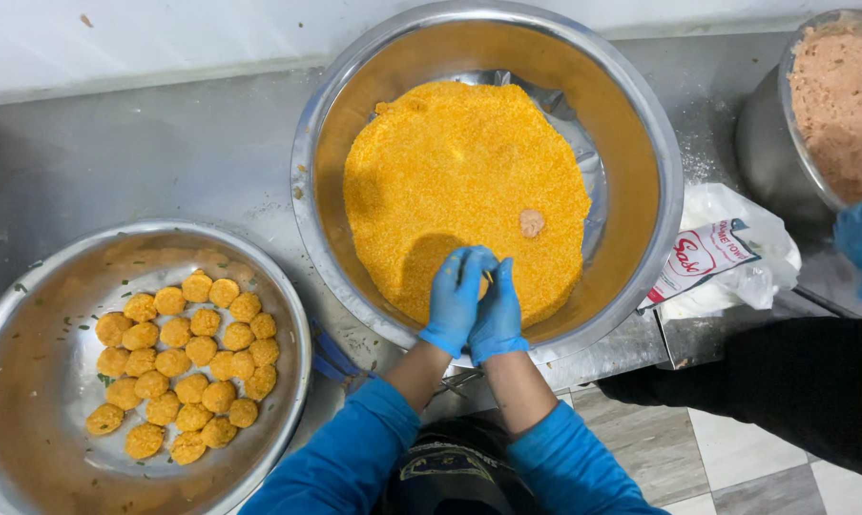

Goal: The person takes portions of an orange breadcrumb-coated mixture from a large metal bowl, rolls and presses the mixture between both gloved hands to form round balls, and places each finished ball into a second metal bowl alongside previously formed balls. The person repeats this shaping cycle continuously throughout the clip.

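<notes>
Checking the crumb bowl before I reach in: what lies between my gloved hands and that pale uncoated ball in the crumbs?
Only orange crumbs: in the head view the stretch from the hands, left and right, to the pale ball holds nothing else.

bright, even overhead light; soft glare on the rim of the large round steel bowl (641, 124), a dim shadow on the grey steel surface (116, 162), sharp focus throughout.

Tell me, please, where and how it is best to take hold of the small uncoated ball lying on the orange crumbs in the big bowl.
Probably grip the pale ball at its two sides, coming straight down from above. It lies alone on the flat crumb bed, top and sides exposed, well clear of the bowl's wall. A light pinch should suit, since it looks soft. Both hands, left hand and right hand, are cupped together nearby.
</notes>
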Demonstrator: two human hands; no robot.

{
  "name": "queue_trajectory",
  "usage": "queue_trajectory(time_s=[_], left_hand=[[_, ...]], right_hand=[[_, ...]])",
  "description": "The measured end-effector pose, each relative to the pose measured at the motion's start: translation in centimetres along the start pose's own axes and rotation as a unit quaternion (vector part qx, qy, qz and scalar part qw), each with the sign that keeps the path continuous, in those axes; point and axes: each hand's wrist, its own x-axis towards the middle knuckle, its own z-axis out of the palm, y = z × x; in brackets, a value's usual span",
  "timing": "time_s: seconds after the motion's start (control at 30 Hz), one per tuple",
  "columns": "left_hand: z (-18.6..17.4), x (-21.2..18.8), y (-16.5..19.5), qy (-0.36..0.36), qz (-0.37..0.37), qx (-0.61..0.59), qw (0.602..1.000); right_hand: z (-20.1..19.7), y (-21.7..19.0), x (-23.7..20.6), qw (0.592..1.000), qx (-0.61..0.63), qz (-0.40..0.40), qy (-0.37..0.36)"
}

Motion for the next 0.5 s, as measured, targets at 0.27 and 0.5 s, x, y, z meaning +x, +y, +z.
queue_trajectory(time_s=[0.27, 0.5], left_hand=[[-1.1, 0.6, 1.7, 0.091, -0.318, -0.313, 0.890], [-0.8, 0.6, -2.4, 0.035, -0.132, -0.125, 0.983]], right_hand=[[-1.3, -0.8, 0.7, 0.839, -0.433, -0.263, -0.198], [2.7, -0.8, -1.9, 0.978, -0.177, -0.113, 0.009]])
